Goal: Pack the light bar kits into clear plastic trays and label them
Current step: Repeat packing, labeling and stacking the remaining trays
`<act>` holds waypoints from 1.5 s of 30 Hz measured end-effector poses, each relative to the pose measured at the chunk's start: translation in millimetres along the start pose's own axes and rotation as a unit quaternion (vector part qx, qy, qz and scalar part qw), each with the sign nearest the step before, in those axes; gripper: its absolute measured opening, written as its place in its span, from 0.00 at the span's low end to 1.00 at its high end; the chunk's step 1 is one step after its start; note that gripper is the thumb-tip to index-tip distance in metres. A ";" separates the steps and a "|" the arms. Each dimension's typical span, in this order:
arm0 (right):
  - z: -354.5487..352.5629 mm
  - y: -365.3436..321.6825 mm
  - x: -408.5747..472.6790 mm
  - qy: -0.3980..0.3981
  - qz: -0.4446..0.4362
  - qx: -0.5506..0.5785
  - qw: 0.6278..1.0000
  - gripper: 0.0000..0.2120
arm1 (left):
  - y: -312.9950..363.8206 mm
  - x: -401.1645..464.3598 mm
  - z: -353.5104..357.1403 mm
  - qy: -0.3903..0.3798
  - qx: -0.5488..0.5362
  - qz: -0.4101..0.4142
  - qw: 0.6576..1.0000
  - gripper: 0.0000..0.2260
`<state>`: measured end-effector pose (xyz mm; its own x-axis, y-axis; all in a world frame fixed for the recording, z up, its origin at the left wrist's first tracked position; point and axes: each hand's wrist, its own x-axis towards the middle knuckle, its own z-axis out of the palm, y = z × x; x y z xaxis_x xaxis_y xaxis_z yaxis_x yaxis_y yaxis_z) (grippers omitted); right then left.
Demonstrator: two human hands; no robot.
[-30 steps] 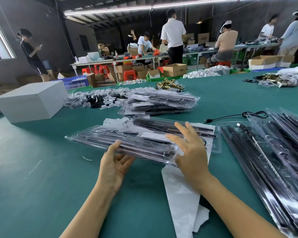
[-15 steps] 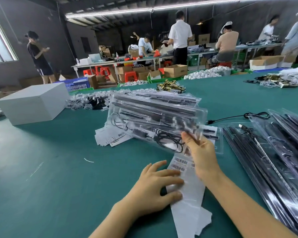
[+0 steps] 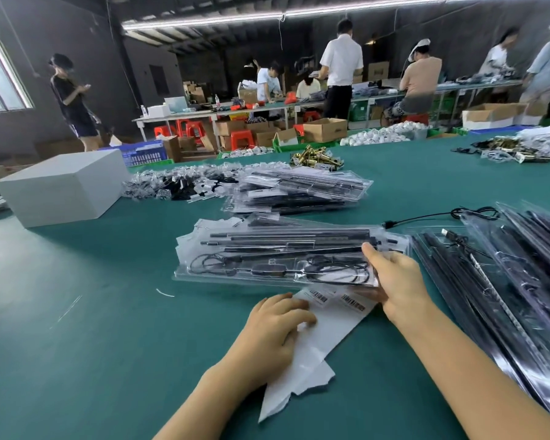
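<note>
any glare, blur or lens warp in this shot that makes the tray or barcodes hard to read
Head view: the clear tray held by the right hand catches pale glare, though bars and cable show through; barcodes on the label strip under the left hand are too soft to read; wide-angle warp bends the ceiling light; background people are blurred.

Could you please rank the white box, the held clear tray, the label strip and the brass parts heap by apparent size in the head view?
1. Clear plastic tray, held by the right hand
2. White rectangular box, farther off, so unsure against the tray
3. White barcode label strip
4. Brass hardware heap
</note>
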<state>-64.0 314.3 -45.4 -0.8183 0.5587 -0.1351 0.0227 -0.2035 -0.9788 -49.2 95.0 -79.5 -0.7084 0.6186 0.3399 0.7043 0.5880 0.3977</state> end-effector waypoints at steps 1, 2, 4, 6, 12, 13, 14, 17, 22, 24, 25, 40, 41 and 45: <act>-1.8 -0.1 0.8 0.008 0.009 -0.006 1.000 0.15 | -0.3 0.1 0.8 0.001 0.001 -0.001 1.000 0.20; -3.8 0.0 2.3 0.018 0.018 -0.006 1.000 0.15 | -0.6 0.1 1.5 0.002 0.003 -0.004 1.000 0.20; -6.1 -0.7 4.2 0.048 0.025 -0.009 0.999 0.19 | -0.1 0.1 1.7 0.007 0.001 -0.007 1.000 0.18; -5.3 -1.0 3.8 0.070 0.023 -0.019 0.997 0.21 | 1.2 0.0 -0.2 0.015 -0.002 -0.010 1.000 0.14; -6.0 2.7 1.7 0.085 -0.006 -0.089 0.992 0.20 | 8.7 -0.5 -4.6 0.005 0.008 -0.033 0.999 0.28; -6.3 3.2 0.8 0.089 -0.031 -0.137 0.986 0.19 | 8.8 -0.7 -4.8 0.002 0.016 -0.036 0.999 0.30; -6.3 3.4 -0.8 0.094 -0.056 -0.183 0.977 0.16 | 8.4 -1.3 -4.7 -0.006 0.026 -0.039 0.999 0.33; -5.9 3.1 -7.0 0.109 -0.110 -0.321 0.934 0.22 | 5.8 -3.7 -2.0 -0.036 0.041 -0.061 0.997 0.38; -3.4 8.6 -14.3 0.114 -0.157 -0.518 0.833 0.19 | 7.5 -1.3 -1.3 -0.030 0.053 -0.054 0.997 0.38; -2.7 9.0 -15.9 0.115 -0.152 -0.550 0.813 0.20 | 7.4 -0.3 -3.1 -0.022 0.039 -0.044 0.998 0.34; -2.5 8.2 -16.6 0.120 -0.153 -0.562 0.804 0.20 | 7.1 0.3 -3.8 -0.013 0.028 -0.041 0.999 0.31; -1.0 2.2 -19.0 0.137 -0.140 -0.540 0.818 0.19 | 16.1 0.5 -15.3 0.165 -0.007 0.021 0.986 0.07; 0.2 0.9 -21.4 0.146 -0.158 -0.526 0.823 0.16 | 15.5 0.8 -15.9 0.184 -0.025 0.011 0.983 0.07; 7.6 -10.0 -35.1 0.106 -0.331 -0.435 0.831 0.12 | 15.8 2.8 -22.5 0.232 -0.206 -0.123 0.943 0.10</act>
<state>-39.9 290.6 -29.7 -0.6998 0.4643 0.5428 0.0897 0.8110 -0.5781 -41.1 94.3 -53.1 -0.8591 0.1386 0.4927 0.5061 0.3728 0.7777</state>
